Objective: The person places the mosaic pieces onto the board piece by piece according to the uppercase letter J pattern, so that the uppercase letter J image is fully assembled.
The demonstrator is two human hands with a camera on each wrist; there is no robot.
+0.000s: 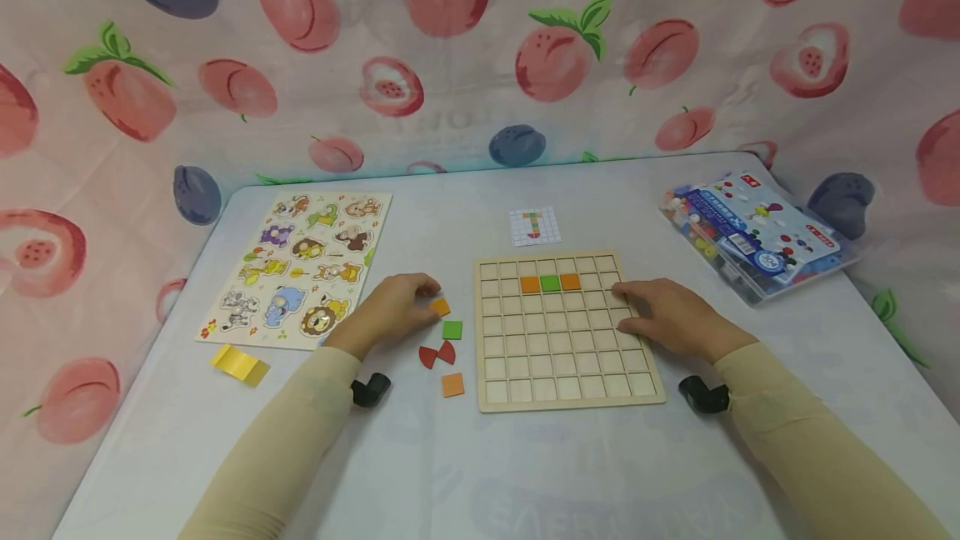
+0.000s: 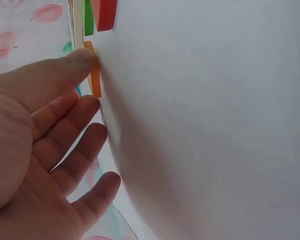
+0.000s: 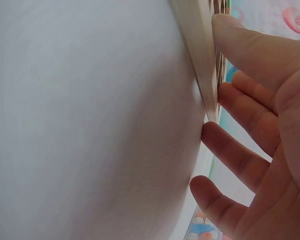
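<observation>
My left hand [image 1: 396,307] pinches an orange square tile [image 1: 441,307] on the table, left of a wooden grid board [image 1: 570,405]. In the left wrist view, the thumb lies against this tile [image 2: 95,80], while the other fingers spread beside it. Two orange squares [image 1: 530,284] with a green square [image 1: 551,283] between them sit in one upper row of the board. Near the left hand lie another green square [image 1: 452,330], two red wedge pieces [image 1: 446,352] and a second loose orange square [image 1: 453,385]. My right hand [image 1: 671,317] rests at the board's right edge with relaxed fingers.
Behind the board lies a small pattern card [image 1: 535,226]. An animal puzzle board [image 1: 296,273] and a folded yellow strip [image 1: 240,365] are at the left. A clear plastic case of colourful pieces [image 1: 761,227] stands at the back right.
</observation>
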